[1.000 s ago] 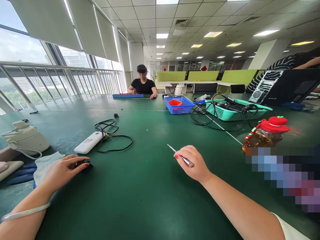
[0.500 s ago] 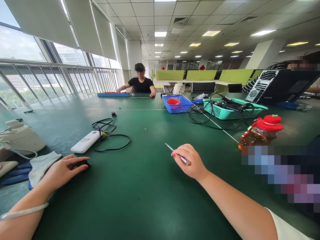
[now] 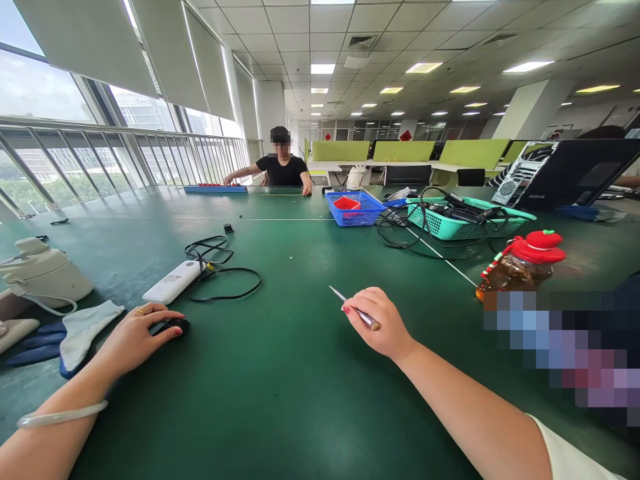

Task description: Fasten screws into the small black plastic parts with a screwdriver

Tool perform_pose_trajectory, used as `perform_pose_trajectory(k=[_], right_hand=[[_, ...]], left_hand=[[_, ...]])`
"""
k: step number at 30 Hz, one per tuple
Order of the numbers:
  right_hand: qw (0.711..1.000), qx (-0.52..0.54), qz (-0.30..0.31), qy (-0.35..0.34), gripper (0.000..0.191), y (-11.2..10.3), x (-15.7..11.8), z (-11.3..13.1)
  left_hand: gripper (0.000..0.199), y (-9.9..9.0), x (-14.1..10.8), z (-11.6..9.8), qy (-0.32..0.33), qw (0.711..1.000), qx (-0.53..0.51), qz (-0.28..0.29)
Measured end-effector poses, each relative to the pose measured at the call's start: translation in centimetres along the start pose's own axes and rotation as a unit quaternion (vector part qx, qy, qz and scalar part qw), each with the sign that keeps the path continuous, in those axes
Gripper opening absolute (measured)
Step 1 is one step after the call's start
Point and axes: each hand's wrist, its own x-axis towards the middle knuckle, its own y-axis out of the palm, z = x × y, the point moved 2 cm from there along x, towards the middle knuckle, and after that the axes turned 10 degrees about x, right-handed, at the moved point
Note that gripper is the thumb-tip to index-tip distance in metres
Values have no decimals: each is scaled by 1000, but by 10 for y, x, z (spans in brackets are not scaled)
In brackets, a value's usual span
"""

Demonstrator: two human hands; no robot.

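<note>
Left hand (image 3: 135,340) nudged slightly rightward, holding the small black object (image 3: 185,326) at the green table (image 3: 260,373), while right hand (image 3: 383,323) stayed put gripping the pointed metal tool (image 3: 369,320), leaving both items well apart.

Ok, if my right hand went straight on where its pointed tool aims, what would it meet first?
Likely the long blue tray across the table, lined up with the pointed tool in your right hand; a tiny white speck lies nearer if it runs low. Depth is unclear.
</note>
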Motion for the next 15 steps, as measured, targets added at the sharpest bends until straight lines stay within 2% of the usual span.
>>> perform_pose_trajectory(k=[3, 7, 12, 15], right_hand=[[1000, 1, -2, -2, 16, -1, 0, 1], [1000, 3, -11, -10, 16, -1, 1, 1], [1000, 4, -8, -12, 16, -1, 0, 1], [1000, 3, -7, -13, 16, -1, 0, 1]], left_hand=[[62, -2, 0, 7, -15, 999, -13, -27], [61, -7, -3, 27, -102, 994, 8, -25], [63, -3, -6, 32, -56, 998, 22, 34], [61, 1, -5, 32, -61, 997, 28, 49]])
